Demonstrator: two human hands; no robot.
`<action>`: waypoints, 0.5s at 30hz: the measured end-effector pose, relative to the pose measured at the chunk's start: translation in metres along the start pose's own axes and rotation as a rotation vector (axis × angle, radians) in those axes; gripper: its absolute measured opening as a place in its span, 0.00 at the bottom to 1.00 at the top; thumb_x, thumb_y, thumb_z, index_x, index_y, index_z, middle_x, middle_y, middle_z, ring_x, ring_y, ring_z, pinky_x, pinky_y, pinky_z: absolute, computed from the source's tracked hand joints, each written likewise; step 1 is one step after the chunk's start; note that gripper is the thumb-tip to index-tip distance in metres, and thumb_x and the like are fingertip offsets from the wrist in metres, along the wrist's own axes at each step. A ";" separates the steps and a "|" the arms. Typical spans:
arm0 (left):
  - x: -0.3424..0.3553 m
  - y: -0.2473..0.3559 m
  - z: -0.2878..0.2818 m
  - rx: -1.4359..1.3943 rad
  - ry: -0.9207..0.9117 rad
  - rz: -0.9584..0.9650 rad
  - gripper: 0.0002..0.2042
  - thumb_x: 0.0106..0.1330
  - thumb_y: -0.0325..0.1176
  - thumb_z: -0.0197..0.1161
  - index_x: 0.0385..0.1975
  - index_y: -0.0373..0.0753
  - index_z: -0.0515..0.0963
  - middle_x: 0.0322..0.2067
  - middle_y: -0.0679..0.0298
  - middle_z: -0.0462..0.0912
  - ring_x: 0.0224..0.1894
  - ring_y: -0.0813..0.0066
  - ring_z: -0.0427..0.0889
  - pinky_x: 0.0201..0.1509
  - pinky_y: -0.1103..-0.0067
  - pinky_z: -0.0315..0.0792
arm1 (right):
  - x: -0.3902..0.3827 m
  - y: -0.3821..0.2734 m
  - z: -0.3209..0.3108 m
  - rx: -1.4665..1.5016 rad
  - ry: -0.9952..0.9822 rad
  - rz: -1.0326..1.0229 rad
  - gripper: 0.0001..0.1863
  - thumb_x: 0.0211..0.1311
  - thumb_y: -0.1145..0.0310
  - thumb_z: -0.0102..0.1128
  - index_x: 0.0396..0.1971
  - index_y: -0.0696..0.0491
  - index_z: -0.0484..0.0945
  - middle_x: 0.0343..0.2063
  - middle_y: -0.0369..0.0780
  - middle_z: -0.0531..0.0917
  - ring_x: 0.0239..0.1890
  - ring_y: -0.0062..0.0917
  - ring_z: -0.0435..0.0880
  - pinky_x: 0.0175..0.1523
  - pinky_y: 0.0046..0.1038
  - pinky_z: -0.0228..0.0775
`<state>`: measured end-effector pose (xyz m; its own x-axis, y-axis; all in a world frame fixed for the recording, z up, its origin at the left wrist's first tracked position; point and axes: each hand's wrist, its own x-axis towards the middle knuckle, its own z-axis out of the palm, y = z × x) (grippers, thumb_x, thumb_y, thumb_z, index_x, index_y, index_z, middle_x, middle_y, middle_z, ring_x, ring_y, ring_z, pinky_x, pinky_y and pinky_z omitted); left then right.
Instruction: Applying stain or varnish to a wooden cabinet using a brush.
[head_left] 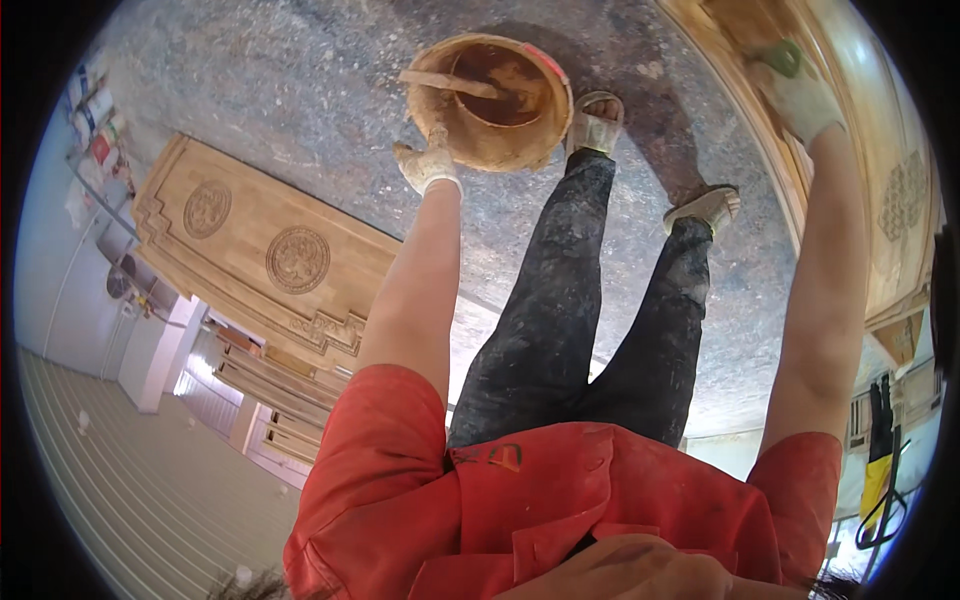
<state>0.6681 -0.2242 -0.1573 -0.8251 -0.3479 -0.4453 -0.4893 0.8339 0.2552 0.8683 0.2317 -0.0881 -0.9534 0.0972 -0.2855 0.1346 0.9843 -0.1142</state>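
Note:
My left hand [428, 165], in a pale work glove, is closed at the near-left rim of a round bucket [500, 150]. The bucket is caked with tan residue and has brown liquid inside. A flat wooden stick [450, 84] lies across its rim, one end reaching into the bucket. Out to the right, my gloved right hand [808, 100] is against a large wooden panel [895, 130], its fingers around a small rounded green object [784, 58]. Blur hides what kind of object it is.
The speckled grey floor [330, 100] spreads around my sandalled feet, with the bucket beside one foot [597, 120]. Left stands a long carved wooden door panel [250, 215] with round medallions. Bottles and containers [100, 130] line the far left; a yellow-and-black item [878, 480] is at right.

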 end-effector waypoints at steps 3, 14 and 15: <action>0.031 -0.021 -0.016 0.152 0.097 -0.046 0.39 0.49 0.39 0.70 0.60 0.29 0.61 0.57 0.46 0.69 0.58 0.57 0.72 0.58 0.76 0.68 | -0.003 -0.028 -0.041 0.093 -0.551 0.329 0.15 0.61 0.64 0.48 0.46 0.45 0.76 0.46 0.36 0.77 0.47 0.30 0.78 0.53 0.35 0.68; -0.054 0.079 0.068 0.366 -0.307 1.142 0.18 0.49 0.45 0.63 0.39 0.45 0.78 0.55 0.57 0.68 0.53 0.56 0.69 0.56 0.63 0.64 | -0.082 -0.133 0.013 1.802 -0.010 0.880 0.20 0.56 0.76 0.55 0.51 0.62 0.72 0.43 0.44 0.79 0.34 0.22 0.78 0.40 0.18 0.71; -0.060 0.083 0.077 0.370 -0.267 1.259 0.18 0.49 0.47 0.63 0.38 0.46 0.79 0.57 0.58 0.66 0.57 0.55 0.64 0.59 0.60 0.58 | -0.077 -0.149 0.013 1.740 -0.056 0.873 0.20 0.55 0.76 0.55 0.50 0.61 0.74 0.41 0.44 0.80 0.35 0.22 0.78 0.41 0.20 0.71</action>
<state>0.6988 -0.1010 -0.1748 -0.5535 0.7965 -0.2435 0.6980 0.6031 0.3861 0.9252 0.0756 -0.0618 -0.4838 0.3611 -0.7972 0.6010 -0.5251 -0.6025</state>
